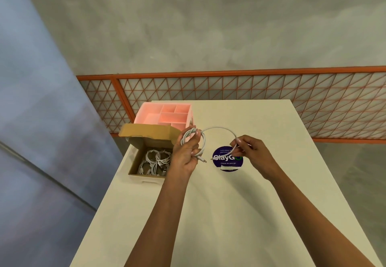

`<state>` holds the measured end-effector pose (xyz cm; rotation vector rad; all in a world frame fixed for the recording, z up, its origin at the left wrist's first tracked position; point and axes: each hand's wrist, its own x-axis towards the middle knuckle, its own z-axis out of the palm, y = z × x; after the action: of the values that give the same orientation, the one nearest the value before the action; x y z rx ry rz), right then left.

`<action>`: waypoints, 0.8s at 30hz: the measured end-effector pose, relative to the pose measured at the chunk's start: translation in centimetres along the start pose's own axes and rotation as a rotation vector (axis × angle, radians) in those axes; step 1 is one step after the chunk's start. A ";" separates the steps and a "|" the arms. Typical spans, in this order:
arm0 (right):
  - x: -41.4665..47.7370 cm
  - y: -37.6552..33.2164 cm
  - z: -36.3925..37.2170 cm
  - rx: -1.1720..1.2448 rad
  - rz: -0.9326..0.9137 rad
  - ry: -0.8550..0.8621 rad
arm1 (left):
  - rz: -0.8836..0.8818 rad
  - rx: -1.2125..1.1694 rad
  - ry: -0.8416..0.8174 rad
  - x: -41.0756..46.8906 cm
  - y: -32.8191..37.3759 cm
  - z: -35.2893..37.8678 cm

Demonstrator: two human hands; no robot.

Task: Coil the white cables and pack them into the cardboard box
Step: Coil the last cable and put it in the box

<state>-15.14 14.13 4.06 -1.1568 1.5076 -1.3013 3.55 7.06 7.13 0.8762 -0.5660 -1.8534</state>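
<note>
My left hand [186, 151] is shut on a partly wound white cable [219, 128], holding several loops above the table. From the loops the cable arcs to the right and down into my right hand [249, 149], which pinches it near its free end. Both plug ends hang between my hands. The open cardboard box [134, 163] sits on the table's left edge, just left of my left hand, with its lid flap raised at the back. Several coiled white cables [155, 160] lie inside it.
A pink compartment organizer [165, 116] stands behind the box at the white table's [229, 214] far left corner. A round purple sticker [227, 160] lies on the table under my hands. An orange lattice railing [250, 91] runs beyond the table's far edge.
</note>
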 end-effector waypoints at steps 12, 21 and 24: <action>0.6 -0.8 2.3 -0.095 -0.052 0.316 | 0.115 0.220 -0.031 -1.3 -1.1 1.1; 0.7 -1.9 2.7 0.267 -0.013 0.291 | 0.094 0.265 -0.057 -1.7 -1.3 1.3; 0.5 -2.3 2.9 0.363 0.069 0.243 | 0.061 0.227 -0.087 -1.9 -1.2 1.6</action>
<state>-12.20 12.84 5.97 -0.7297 1.3884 -1.6319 2.11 9.28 7.89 0.9183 -0.8620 -1.8018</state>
